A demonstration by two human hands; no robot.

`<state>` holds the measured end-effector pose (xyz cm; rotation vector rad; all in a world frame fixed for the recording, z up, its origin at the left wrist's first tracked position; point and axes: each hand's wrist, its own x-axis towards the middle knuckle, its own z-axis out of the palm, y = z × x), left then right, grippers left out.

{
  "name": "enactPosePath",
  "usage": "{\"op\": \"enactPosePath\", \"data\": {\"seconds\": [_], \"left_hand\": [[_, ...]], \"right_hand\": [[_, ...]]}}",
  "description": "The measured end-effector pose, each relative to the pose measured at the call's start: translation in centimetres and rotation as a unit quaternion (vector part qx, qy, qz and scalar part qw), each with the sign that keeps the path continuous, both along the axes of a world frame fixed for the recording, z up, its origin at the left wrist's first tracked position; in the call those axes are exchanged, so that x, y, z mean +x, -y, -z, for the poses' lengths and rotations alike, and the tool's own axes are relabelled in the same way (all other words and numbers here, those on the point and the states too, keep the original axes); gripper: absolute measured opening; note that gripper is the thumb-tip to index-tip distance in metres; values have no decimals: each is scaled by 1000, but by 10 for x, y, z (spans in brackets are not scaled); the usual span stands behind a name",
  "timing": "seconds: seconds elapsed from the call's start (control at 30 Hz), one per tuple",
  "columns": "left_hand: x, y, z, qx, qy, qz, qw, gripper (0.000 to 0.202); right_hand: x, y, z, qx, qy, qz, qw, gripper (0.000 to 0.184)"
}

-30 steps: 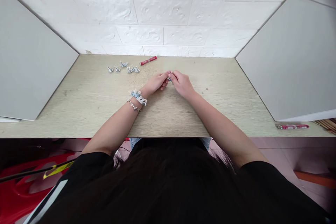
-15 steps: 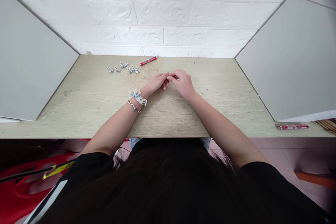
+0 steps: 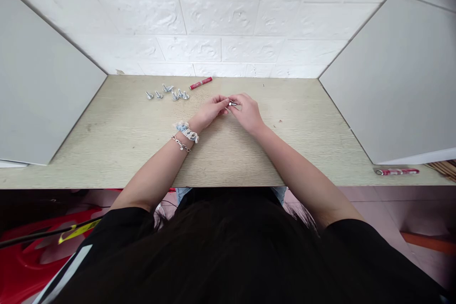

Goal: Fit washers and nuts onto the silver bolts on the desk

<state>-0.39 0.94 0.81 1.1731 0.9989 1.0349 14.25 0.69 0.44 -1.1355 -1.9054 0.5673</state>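
Over the table [image 3: 228, 161], well back from its front edge, we see the right hand [image 3: 249, 113] pinching a metal bolt [image 3: 232, 104]; the left hand [image 3: 209, 112] curls at its end, grip uncertain. Grey panels [image 3: 392, 80] bound both sides, well apart. Loose bolts [image 3: 175, 97] and a red tube [image 3: 200, 83] lie near the wall [image 3: 221, 19].

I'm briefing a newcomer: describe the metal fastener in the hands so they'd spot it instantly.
On the wood-grain table below the white wall, look where the left hand and right hand meet. Held there is a small, shiny metal fastener. Unlike the silver bolts to its left, it is off the table.
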Motion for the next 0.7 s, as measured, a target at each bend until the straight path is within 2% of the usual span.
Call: {"op": "enactPosePath", "data": {"seconds": [0.3, 0.7], "left_hand": [[0, 1, 0, -7, 22, 15, 1000, 14], [2, 1, -1, -28, 22, 7, 999, 19]], "right_hand": [[4, 0, 2, -32, 16, 10, 999, 14], [4, 6, 0, -57, 19, -9, 998, 26]]}}
